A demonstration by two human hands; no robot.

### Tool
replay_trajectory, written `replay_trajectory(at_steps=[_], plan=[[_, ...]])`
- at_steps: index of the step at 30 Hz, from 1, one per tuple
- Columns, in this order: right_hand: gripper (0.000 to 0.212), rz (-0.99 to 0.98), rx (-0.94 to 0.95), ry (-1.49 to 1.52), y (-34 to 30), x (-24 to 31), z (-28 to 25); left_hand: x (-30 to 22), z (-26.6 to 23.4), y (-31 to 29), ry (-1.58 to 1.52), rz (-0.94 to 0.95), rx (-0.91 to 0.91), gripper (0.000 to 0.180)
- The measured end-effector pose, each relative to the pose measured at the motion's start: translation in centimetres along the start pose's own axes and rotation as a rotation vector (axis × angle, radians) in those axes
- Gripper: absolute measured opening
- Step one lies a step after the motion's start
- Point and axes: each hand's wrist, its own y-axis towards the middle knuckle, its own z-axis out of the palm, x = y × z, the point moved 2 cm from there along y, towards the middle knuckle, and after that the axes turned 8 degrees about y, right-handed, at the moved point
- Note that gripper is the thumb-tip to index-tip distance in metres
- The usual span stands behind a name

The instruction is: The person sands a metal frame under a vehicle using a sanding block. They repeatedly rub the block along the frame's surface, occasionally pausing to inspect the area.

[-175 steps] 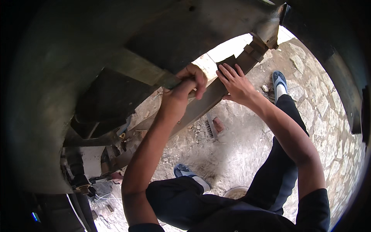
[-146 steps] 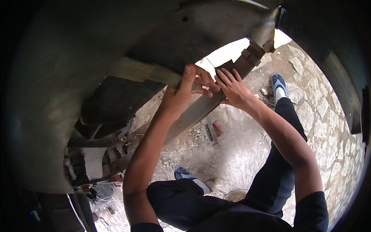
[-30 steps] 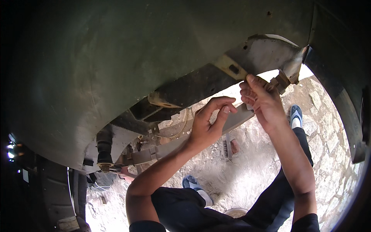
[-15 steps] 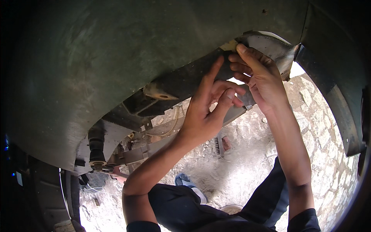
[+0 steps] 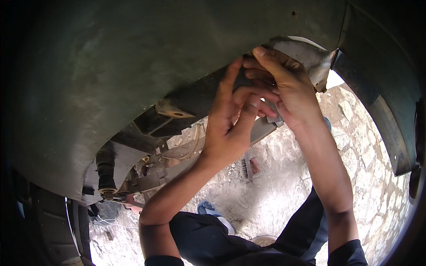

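Overhead, we have the green panel curving across the top and left of the view. Our right hand is up at its lower edge, thumb on top and fingers curled beneath; we cannot tell whether it grips anything, since the fingers hide the spot. Just beside it, our left hand is loosely open, index finger pointing up near the same edge, thumb and other fingers bent, with nothing seen in them.

Left of our hands, a tan bracket with a hole juts out under the panel. Below our hands a metal beam runs slantwise. On the ground beneath we see a brush beside a reddish lump, and nearer us, a blue shoe.
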Motion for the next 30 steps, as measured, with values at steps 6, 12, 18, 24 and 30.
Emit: replay_trajectory(at_steps=[6,12,18,24,30], plan=[[0.029,0.019,0.070,0.115,-0.2,-0.1,-0.2,-0.2,-0.4,-0.2,-0.104,-0.010,-0.021,0.062],[0.030,0.047,0.154,0.054,0.5,0.4,-1.0,-0.3,-1.3,0.8,-0.133,0.007,0.003,0.062],[0.030,-0.067,0.123,-0.248,0.4,1.5,-0.8,-0.1,-1.0,1.0,-0.144,0.017,0.021,0.063],[0.030,-0.131,0.160,-0.329,0.5,1.6,-1.2,0.1,-0.9,0.9,-0.146,-0.007,0.017,0.062],[0.030,-0.177,0.150,-0.423,0.7,1.3,-2.0,0.2,-1.2,1.0,-0.076,-0.060,0.015,0.055]])
